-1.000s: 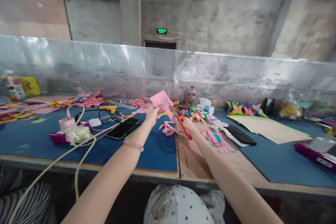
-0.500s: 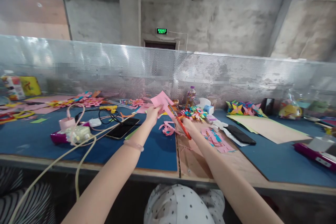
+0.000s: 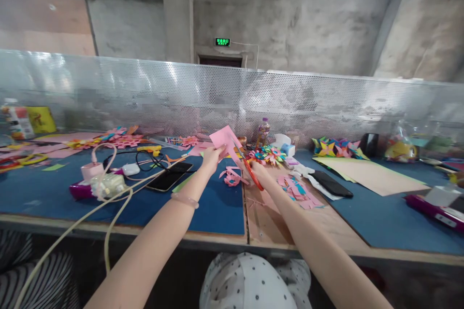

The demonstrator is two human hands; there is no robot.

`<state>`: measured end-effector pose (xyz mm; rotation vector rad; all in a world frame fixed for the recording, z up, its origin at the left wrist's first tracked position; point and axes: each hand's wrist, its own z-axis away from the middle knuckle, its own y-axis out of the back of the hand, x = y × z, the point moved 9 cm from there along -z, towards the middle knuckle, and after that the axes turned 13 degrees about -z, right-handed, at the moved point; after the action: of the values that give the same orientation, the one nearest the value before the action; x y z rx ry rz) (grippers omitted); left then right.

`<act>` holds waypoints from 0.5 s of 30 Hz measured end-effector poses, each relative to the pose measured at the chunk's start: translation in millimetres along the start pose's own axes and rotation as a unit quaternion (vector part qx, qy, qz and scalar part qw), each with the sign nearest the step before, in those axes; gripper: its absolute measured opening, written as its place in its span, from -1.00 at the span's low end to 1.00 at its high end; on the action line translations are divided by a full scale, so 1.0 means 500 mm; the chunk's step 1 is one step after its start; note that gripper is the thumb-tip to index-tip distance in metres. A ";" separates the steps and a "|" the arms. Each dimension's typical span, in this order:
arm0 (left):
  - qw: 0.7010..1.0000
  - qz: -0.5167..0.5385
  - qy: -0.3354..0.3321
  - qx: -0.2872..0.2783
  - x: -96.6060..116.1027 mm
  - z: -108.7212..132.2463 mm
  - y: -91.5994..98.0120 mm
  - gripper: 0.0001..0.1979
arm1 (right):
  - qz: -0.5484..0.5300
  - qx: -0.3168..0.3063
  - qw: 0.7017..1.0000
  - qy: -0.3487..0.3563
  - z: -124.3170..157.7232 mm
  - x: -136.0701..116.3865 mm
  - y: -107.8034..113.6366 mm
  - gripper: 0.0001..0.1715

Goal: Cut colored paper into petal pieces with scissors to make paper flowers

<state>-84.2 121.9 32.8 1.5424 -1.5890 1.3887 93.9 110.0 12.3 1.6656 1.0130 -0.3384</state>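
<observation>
My left hand [image 3: 213, 157] is closed on a sheet of pink paper [image 3: 222, 137], held up above the table. Red-handled scissors [image 3: 253, 174] are in my right hand [image 3: 258, 171], their blades reaching up to the paper's right part, where a strip hangs partly apart. Just below the hands lies a clump of curled pink paper strips [image 3: 232, 177]. Pink and blue paper scraps [image 3: 297, 192] are spread to the right of my right hand. Behind it sits a multicoloured folded-paper flower [image 3: 273, 154].
Left of my arm are a black phone [image 3: 170, 176], cables and a power strip [image 3: 80, 190]. Another phone [image 3: 330, 184] and large paper sheets [image 3: 369, 174] lie to the right. A bottle [image 3: 263, 131] stands near the perforated metal partition [image 3: 163, 101]. At the far right is a purple stapler-like object [image 3: 435, 212].
My hands stay in nearly the same place. The scissor blades and the pink paper have shifted very slightly, and the view has tilted a little.
</observation>
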 end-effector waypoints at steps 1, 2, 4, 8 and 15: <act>1.000 0.001 0.000 -0.001 -0.002 -0.001 0.000 -0.80 | 0.005 -0.001 1.000 -0.002 0.000 -0.001 0.000 -0.63; 1.000 0.003 0.000 -0.003 -0.004 -0.002 0.000 -0.80 | 0.011 -0.002 1.000 -0.004 0.000 -0.002 0.000 -0.63; 1.000 0.010 -0.003 -0.009 -0.006 -0.004 -0.003 -0.81 | 0.019 -0.003 1.000 -0.003 0.000 -0.004 0.001 -0.63; 1.000 0.016 -0.005 -0.015 -0.007 -0.003 -0.008 -0.79 | 0.032 0.001 0.999 -0.001 0.000 -0.007 0.004 -0.57; 1.000 0.023 0.011 -0.016 -0.004 0.005 -0.012 -0.76 | 0.053 0.004 0.999 -0.005 0.003 -0.010 0.009 -0.58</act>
<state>-77.5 121.7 32.0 1.4752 -1.6365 1.3924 94.8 106.1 18.0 1.7170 0.9134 -0.2808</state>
